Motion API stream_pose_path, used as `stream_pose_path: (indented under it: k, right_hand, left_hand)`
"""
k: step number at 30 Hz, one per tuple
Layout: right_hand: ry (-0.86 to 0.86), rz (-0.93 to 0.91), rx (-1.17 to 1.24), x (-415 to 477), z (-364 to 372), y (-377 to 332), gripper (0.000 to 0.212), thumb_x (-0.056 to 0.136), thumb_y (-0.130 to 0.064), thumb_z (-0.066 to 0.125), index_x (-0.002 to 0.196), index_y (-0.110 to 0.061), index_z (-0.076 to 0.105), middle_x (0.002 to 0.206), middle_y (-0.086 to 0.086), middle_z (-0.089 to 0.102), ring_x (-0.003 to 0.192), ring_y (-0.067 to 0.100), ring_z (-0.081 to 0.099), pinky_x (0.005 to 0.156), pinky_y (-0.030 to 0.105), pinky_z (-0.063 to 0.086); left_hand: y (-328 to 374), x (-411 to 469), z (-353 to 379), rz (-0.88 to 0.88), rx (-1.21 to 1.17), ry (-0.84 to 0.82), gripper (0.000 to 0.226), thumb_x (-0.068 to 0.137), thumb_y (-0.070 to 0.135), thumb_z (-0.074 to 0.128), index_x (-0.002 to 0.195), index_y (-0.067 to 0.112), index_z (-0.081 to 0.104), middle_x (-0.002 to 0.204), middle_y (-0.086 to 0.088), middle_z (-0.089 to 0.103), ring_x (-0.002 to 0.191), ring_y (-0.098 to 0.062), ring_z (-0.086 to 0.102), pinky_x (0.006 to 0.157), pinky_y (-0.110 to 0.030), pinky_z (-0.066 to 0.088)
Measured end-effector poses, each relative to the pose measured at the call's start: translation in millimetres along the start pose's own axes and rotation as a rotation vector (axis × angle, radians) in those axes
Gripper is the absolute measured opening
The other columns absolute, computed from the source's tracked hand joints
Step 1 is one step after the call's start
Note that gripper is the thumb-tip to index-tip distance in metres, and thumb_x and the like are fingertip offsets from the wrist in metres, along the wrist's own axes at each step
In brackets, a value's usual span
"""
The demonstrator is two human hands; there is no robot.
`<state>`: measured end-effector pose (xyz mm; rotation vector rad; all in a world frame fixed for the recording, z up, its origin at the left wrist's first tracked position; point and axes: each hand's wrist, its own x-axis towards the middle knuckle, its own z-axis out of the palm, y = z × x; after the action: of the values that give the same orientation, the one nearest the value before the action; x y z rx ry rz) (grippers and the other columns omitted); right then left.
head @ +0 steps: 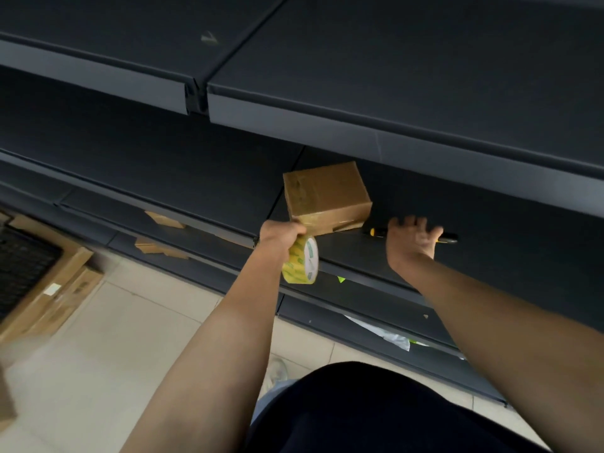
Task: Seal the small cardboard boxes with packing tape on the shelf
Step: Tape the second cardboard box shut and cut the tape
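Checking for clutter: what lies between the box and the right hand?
Head view: only a tool's yellow-black end on bare shelf lies between box and right hand.

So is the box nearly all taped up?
Nearly. Tape already shows on the box, top and front. The left hand holds the roll at its near corner; the right hand touches the cutter on the shelf. Still to do, likely: cut the tape and press it flat.

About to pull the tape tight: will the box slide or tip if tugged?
Probably slides: the box is small and sits loose on the smooth shelf. Tipping seems less likely, since it looks wider than tall. Its taped faces look glossy, so perhaps slippery to grip.
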<state>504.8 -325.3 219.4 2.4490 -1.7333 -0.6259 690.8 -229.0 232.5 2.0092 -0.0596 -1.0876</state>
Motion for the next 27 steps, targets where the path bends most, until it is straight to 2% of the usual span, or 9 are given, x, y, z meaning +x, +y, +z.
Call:
stream_pose_path:
  k: [4, 8, 12, 14, 16, 19, 23, 25, 27]
  right_hand:
    - [-0.015, 0.065, 0.046, 2, 4, -9, 0.050, 0.089, -0.010, 0.049, 0.137, -0.011, 0.038, 0.135, 0.015, 0.040, 0.126, 0.033, 0.037, 0.109, 0.053, 0.022]
    - [-0.032, 0.101, 0.057, -1, 20, -8, 0.048, 0.093, -0.012, 0.042, 0.140, -0.011, 0.036, 0.137, 0.012, 0.040, 0.129, 0.033, 0.035, 0.115, 0.053, 0.010]
    - [0.078, 0.116, 0.158, -11, 13, -20, 0.047, 0.093, -0.010, 0.042, 0.139, -0.008, 0.038, 0.136, 0.014, 0.040, 0.128, 0.034, 0.035, 0.114, 0.051, 0.017]
    - [0.268, 0.006, 0.270, -19, -5, -35, 0.046, 0.091, -0.013, 0.050, 0.135, -0.009, 0.040, 0.134, 0.014, 0.039, 0.123, 0.033, 0.037, 0.107, 0.047, 0.027]
    - [0.394, -0.242, 0.395, -25, -24, -55, 0.050, 0.093, -0.017, 0.050, 0.141, -0.016, 0.036, 0.144, 0.012, 0.032, 0.130, 0.032, 0.032, 0.106, 0.045, 0.028]
    - [0.267, -0.563, 0.336, -21, -38, -79, 0.057, 0.100, -0.030, 0.044, 0.150, -0.036, 0.019, 0.160, 0.000, 0.010, 0.146, 0.032, 0.005, 0.117, 0.050, 0.013]
    - [0.218, -0.553, 0.246, -9, -33, -81, 0.088, 0.089, -0.002, 0.057, 0.150, -0.044, 0.008, 0.160, -0.007, 0.005, 0.148, 0.029, -0.005, 0.120, 0.049, -0.001]
    - [0.218, -0.560, 0.275, -7, -32, -80, 0.094, 0.085, 0.006, 0.057, 0.150, -0.043, 0.012, 0.160, -0.008, 0.006, 0.148, 0.028, -0.004, 0.120, 0.048, -0.004]
    - [0.220, -0.529, 0.274, 0, -33, -81, 0.092, 0.086, 0.006, 0.056, 0.150, -0.044, 0.012, 0.160, -0.008, 0.006, 0.148, 0.027, -0.005, 0.119, 0.047, -0.008]
  left_hand:
    - [-5, -6, 3, -0.056, -0.014, -0.141, 0.036, 0.074, 0.012, 0.078, 0.105, -0.002, 0.066, 0.097, -0.016, 0.071, 0.076, -0.025, 0.069, 0.072, -0.035, 0.056]
    - [-7, -3, 0, -0.045, -0.021, -0.101, 0.032, 0.074, 0.014, 0.079, 0.101, 0.000, 0.068, 0.097, -0.015, 0.072, 0.074, -0.024, 0.068, 0.075, -0.036, 0.056]
    - [-8, -2, 3, -0.029, -0.024, -0.060, 0.031, 0.074, 0.013, 0.078, 0.100, 0.000, 0.068, 0.098, -0.016, 0.071, 0.077, -0.026, 0.068, 0.073, -0.034, 0.055]
    - [-8, 0, 4, -0.018, -0.021, -0.050, 0.032, 0.075, 0.013, 0.078, 0.101, -0.001, 0.067, 0.098, -0.016, 0.071, 0.080, -0.026, 0.068, 0.073, -0.033, 0.055]
    - [-7, 0, 5, -0.012, -0.013, -0.051, 0.033, 0.074, 0.012, 0.078, 0.102, -0.003, 0.067, 0.098, -0.017, 0.070, 0.080, -0.027, 0.068, 0.073, -0.034, 0.055]
    - [-8, -2, 2, 0.012, 0.012, -0.058, 0.035, 0.071, 0.010, 0.081, 0.099, -0.005, 0.067, 0.094, -0.019, 0.071, 0.083, -0.029, 0.070, 0.079, -0.040, 0.058]
    - [-3, 0, -4, 0.057, 0.164, -0.053, 0.025, 0.072, 0.011, 0.079, 0.087, 0.000, 0.064, 0.086, -0.015, 0.068, 0.083, -0.029, 0.068, 0.079, -0.035, 0.056]
    - [0, -1, -11, 0.077, 0.317, -0.047, 0.021, 0.075, 0.011, 0.075, 0.076, 0.006, 0.055, 0.078, -0.010, 0.062, 0.080, -0.026, 0.064, 0.074, -0.030, 0.052]
    - [-5, 1, -20, 0.088, 0.419, -0.004, 0.020, 0.077, 0.012, 0.073, 0.082, 0.003, 0.056, 0.080, -0.010, 0.060, 0.080, -0.026, 0.062, 0.073, -0.031, 0.050]
